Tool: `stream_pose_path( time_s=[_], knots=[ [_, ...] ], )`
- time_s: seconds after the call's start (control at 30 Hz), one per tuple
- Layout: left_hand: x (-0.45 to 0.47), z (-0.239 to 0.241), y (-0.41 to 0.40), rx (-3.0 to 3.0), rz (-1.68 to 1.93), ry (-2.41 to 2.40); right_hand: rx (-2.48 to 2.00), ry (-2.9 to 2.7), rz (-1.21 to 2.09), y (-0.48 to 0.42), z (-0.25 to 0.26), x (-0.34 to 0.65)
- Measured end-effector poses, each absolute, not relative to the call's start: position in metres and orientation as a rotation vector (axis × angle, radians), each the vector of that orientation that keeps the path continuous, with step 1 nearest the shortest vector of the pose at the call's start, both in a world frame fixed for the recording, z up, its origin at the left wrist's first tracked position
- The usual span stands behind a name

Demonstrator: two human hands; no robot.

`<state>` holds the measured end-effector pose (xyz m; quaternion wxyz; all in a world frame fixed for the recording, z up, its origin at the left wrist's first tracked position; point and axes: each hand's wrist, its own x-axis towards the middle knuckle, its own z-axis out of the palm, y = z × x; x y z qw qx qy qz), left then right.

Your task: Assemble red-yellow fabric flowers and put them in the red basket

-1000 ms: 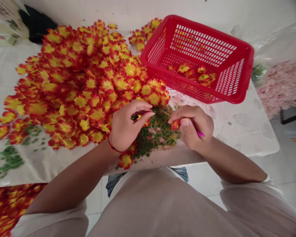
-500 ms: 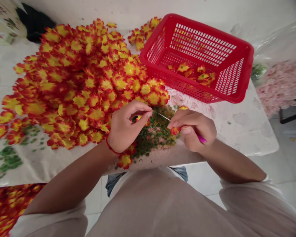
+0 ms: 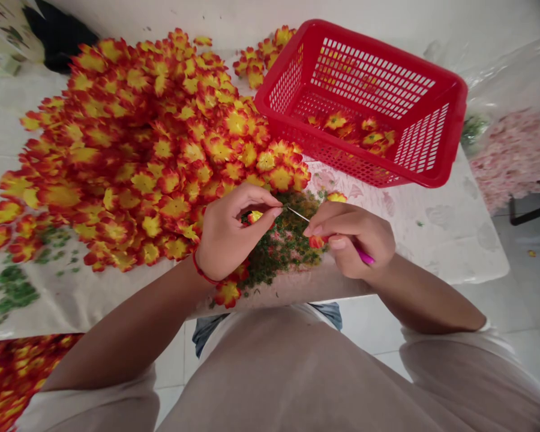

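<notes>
Needle tool (image 3: 366,257) sits firmly in the right hand (image 3: 362,237), fingers curled round its purple handle, a red-orange flower (image 3: 316,242) tucked against them! And look, the needle's tip has closed the gap seen a second ago, now right at the left hand's (image 3: 231,231) fingertips, above the green bits (image 3: 281,258). That left thumb and forefinger all but meet; whether they pinch anything, I can't tell. Right hand's edged outward too, uncovering a yellow flower (image 3: 337,197) below the red basket (image 3: 333,156), itself little changed.
</notes>
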<state>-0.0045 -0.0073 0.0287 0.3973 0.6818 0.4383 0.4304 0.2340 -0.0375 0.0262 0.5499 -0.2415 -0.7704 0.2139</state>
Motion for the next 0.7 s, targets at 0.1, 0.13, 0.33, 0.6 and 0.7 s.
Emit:
stream_pose_path(
  time_s=[0.1,0.13,0.33,0.6,0.7],
  knots=[
    [-0.0046,0.0279,-0.0073,1.712,1.090,1.123,-0.572,-1.828,0.502,-0.0370,0.0259,0.2339],
    [-0.0047,0.0275,-0.0073,1.705,1.090,1.121,-0.572,-1.828,0.501,-0.0368,0.0261,0.2340],
    [-0.0050,0.0260,-0.0078,1.681,1.086,1.119,-0.519,-1.876,0.528,-0.0362,0.0280,0.2350],
    [-0.0063,0.0244,-0.0063,1.715,1.082,1.084,-0.518,-1.901,0.524,-0.0386,0.0281,0.2356],
    [-0.0067,0.0252,-0.0064,1.739,1.054,1.115,-0.505,-1.892,0.507,-0.0379,0.0296,0.2376]
  ],
)
